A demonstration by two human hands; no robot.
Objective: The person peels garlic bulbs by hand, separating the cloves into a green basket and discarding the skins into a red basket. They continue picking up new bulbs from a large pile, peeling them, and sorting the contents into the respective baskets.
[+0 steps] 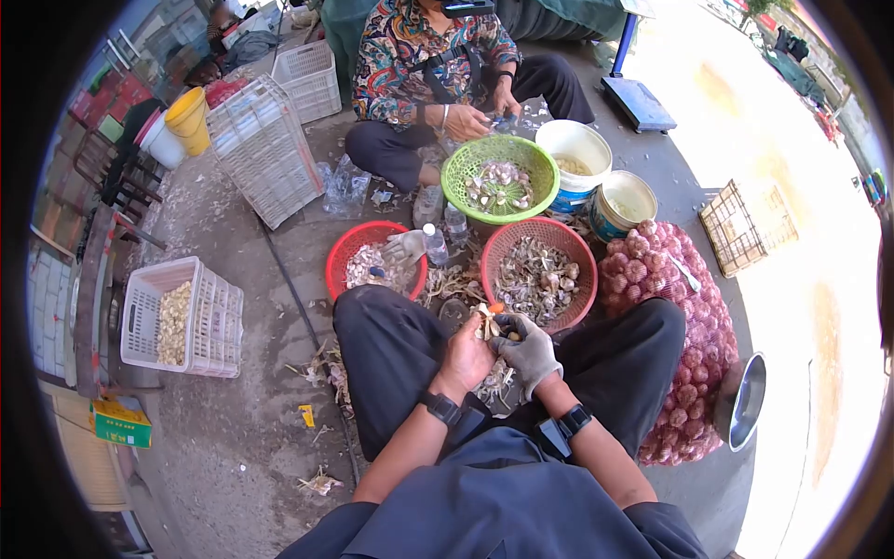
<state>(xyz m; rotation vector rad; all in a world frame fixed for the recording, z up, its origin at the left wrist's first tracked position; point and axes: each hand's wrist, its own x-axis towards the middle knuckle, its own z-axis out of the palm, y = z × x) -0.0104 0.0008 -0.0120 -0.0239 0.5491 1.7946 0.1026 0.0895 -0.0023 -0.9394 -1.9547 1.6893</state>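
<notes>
Between my knees, my bare left hand (467,356) is closed around a partly split garlic bulb (487,325). My right hand (528,352), in a grey glove, has its fingers closed against the same bulb. A small orange piece (496,307) shows at the fingertips; what it belongs to I cannot make out. Just beyond, a red basket (486,279) contains garlic and dry skins. Left of it, another red basket (330,270) has cloves and a white glove (404,247) in it. Garlic peelings (498,384) lie under my hands.
A net sack of garlic (694,373) leans by my right leg, with a metal bowl (747,402) beside it. Opposite sits a person (419,65) behind a green basket (451,197) and buckets (585,186). A white crate of cloves (219,326) stands left.
</notes>
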